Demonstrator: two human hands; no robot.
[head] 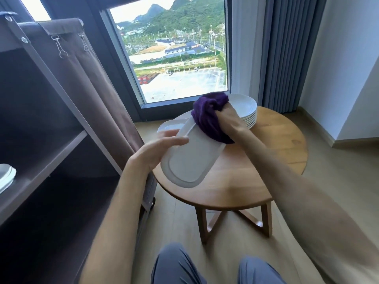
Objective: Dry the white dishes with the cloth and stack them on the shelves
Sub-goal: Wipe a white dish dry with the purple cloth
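A long white oval dish (190, 160) hangs tilted above the round wooden table (266, 160), its underside facing me. My left hand (158, 149) holds its left edge, fingers lying across the back. My right hand (227, 117) grips a bunched purple cloth (209, 115) and presses it against the dish's far end. Behind the cloth stands a stack of several round white plates (248, 111). More white oval dishes (166, 126) lie on the table's left side. The brown shelf unit (51, 152) stands at the left, with white dishes (6, 177) on one shelf.
A brown fabric cover (92, 83) hangs clipped to the shelf unit's frame. Beyond the table are a tall window (174, 58) and grey curtains (287, 48). My knees (217, 267) are at the bottom of the view over a wood floor.
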